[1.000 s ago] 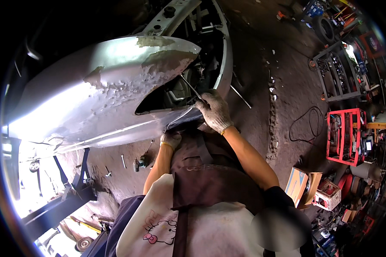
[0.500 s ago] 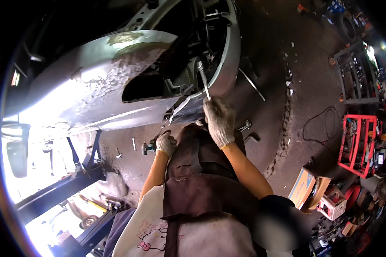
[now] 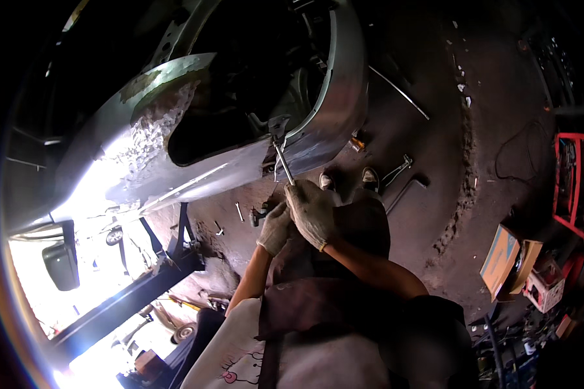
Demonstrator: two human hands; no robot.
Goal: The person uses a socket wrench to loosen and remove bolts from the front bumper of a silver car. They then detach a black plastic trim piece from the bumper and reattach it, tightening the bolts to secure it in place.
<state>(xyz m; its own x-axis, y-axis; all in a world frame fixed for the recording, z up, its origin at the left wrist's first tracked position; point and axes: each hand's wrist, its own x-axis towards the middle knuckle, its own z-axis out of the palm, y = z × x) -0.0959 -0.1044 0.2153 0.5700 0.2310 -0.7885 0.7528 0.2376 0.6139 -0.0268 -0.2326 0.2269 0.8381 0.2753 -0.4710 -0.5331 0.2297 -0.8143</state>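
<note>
My gloved right hand [image 3: 313, 212] is closed around a hand tool with a slim bright metal shaft [image 3: 283, 161]. The shaft points up and slightly left, its far end overlapping the car body's lower edge beside a torn metal flap [image 3: 280, 167]. Pressed against that hand is my gloved left hand [image 3: 276, 229], its fingers curled; what they hold is hidden. Before me stands the grey car body panel [image 3: 207, 170], with a dark wheel-arch opening and a rough, crumpled patch [image 3: 156, 136]. The tool's exact kind is hard to make out.
On the floor lie a hammer [image 3: 409, 190], locking pliers [image 3: 397, 170], a long rod [image 3: 401, 92], a spanner [image 3: 239, 211] and a dark pistol-shaped tool [image 3: 258, 215]. At right are a red cart [image 3: 558, 188], a cardboard box [image 3: 499, 259] and a crate [image 3: 544, 285]. Dark steel beams [image 3: 130, 292] stand lower left.
My right hand has come down and left with the tool, whose end has dropped from the opening to its lower edge. My left hand has moved right, against it. My view has shifted.
</note>
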